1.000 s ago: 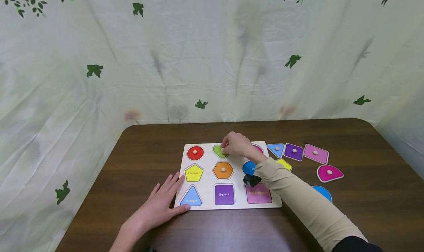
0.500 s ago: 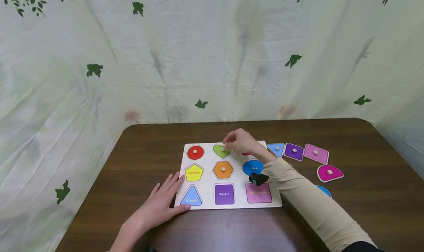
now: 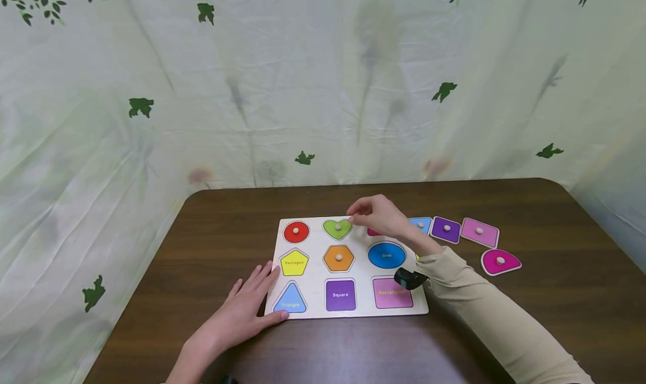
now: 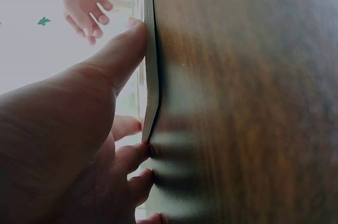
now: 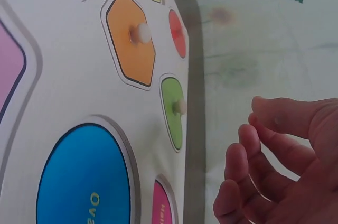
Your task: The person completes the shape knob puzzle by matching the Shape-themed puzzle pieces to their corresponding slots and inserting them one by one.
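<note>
My left hand (image 3: 239, 305) rests on the left edge of the white shape puzzle board (image 3: 315, 280), thumb on its front corner. In the left wrist view its thumb and fingertips touch the board's edge (image 4: 151, 71). The green heart piece (image 3: 330, 229) lies in its recess, its knob showing. Just right of it and above the board hovers my right hand (image 3: 381, 216), holding nothing. Its fingers (image 5: 237, 163) are loosely bent and apart from the heart in the right wrist view. A red circle (image 3: 290, 235) and an orange hexagon (image 3: 331, 263) with knobs also sit in recesses.
Right of the board lie a blue triangle (image 3: 423, 222), a purple square (image 3: 440, 232), a pink rectangle (image 3: 473, 231) and a magenta half-round piece (image 3: 494, 267). My right forearm crosses the board's right side and hides loose pieces. A curtain (image 3: 323, 92) hangs behind the table (image 3: 242, 202).
My right hand has let go of the green heart's knob and moved right and slightly up, uncovering the heart. My left hand keeps its place on the board.
</note>
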### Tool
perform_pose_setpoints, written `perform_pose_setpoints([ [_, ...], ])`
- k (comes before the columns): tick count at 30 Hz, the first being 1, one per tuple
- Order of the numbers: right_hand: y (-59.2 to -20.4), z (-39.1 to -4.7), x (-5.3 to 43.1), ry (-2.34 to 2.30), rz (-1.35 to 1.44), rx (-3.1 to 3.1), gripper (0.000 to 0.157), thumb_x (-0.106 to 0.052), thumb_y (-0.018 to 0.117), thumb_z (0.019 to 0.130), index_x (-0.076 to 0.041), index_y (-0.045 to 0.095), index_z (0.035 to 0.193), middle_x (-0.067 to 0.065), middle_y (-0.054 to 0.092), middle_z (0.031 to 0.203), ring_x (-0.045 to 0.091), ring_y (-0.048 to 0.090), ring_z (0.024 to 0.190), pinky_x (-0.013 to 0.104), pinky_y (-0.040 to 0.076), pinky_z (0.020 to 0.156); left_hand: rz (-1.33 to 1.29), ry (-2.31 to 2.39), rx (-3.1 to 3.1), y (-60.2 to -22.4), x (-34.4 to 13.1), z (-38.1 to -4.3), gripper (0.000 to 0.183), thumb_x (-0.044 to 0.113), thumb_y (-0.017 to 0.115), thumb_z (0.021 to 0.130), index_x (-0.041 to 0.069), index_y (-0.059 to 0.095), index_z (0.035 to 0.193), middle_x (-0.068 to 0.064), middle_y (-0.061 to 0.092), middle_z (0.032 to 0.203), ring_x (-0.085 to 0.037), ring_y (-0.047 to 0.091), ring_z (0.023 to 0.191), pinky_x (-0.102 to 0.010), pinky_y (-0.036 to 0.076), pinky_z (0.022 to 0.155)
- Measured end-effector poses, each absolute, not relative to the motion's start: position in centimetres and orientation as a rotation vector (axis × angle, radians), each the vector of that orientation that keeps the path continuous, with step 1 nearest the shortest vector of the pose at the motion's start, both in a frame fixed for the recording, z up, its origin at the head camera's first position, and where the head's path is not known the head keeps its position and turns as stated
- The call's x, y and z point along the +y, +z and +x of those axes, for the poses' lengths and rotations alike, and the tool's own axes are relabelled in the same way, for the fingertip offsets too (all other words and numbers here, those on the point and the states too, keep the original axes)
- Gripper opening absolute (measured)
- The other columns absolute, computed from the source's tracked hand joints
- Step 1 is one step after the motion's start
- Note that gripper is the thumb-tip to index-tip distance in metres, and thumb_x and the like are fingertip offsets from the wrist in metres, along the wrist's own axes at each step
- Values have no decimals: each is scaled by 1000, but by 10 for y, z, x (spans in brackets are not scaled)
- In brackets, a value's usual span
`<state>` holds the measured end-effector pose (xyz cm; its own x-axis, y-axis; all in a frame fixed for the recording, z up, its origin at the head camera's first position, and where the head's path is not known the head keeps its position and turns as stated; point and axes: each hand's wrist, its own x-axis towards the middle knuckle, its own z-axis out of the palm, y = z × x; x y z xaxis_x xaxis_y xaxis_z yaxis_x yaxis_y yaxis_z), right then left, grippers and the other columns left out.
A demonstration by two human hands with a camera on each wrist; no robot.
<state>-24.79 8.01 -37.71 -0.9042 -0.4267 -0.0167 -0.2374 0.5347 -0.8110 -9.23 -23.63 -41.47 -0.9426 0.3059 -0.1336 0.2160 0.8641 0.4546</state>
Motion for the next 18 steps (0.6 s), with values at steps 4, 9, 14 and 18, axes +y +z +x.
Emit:
perform_pose_setpoints([
  [4, -373, -242, 89, -1339, -564, 2576, 23, -15, 69, 93, -4, 70, 113, 5, 67, 99, 23, 60, 89, 32, 54, 73, 396, 648, 2832, -415, -236, -93, 93, 59, 69, 84, 12, 31, 155, -10, 22, 162, -34, 15, 148, -65, 12, 112],
  [9, -369, -236, 100, -1357, -562, 2605, 23, -15, 70, 92, -5, 70, 113, 5, 67, 99, 23, 61, 89, 32, 55, 73, 395, 646, 2831, -415, -235, -93, 94, 59, 69, 83, 12, 31, 155, -10, 22, 162, -35, 15, 148, -65, 11, 112],
  [14, -365, -231, 113, -1347, -623, 2630, 22, -15, 71, 92, -5, 71, 111, 5, 67, 99, 24, 59, 89, 32, 53, 73, 403, 648, 2835, -416, -236, -93, 94, 59, 69, 83, 12, 31, 155, -10, 22, 161, -35, 15, 148, -65, 12, 112],
  [18, -363, -227, 124, -1323, -643, 2648, 19, -15, 71, 91, -7, 72, 109, 5, 67, 101, 25, 57, 90, 34, 52, 75, 404, 650, 2835, -418, -236, -93, 94, 60, 69, 83, 12, 31, 155, -10, 22, 161, -35, 15, 148, -65, 12, 112],
])
